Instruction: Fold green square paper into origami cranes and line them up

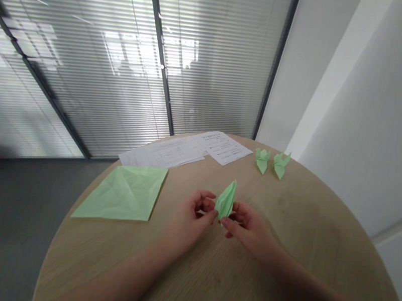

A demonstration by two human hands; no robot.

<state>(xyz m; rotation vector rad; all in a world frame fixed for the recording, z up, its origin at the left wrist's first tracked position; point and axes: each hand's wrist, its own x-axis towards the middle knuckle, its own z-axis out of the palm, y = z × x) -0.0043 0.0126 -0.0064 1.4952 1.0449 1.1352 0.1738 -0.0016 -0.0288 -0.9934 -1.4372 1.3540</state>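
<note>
A small folded piece of light green paper (225,200) stands pointed end up just above the round wooden table (279,285). My left hand (192,218) pinches its lower left side with thumb and fingers. Opposite it, my right hand (247,228) pinches the lower right side. Both hands rest low over the middle of the tabletop, fingers curled around the paper's base.
A flat creased green paper square (123,193) lies at the table's left. Two finished green folded figures (271,162) sit at the far edge. White printed sheets (189,151) lie at the back. Glass wall with blinds behind; white wall at right.
</note>
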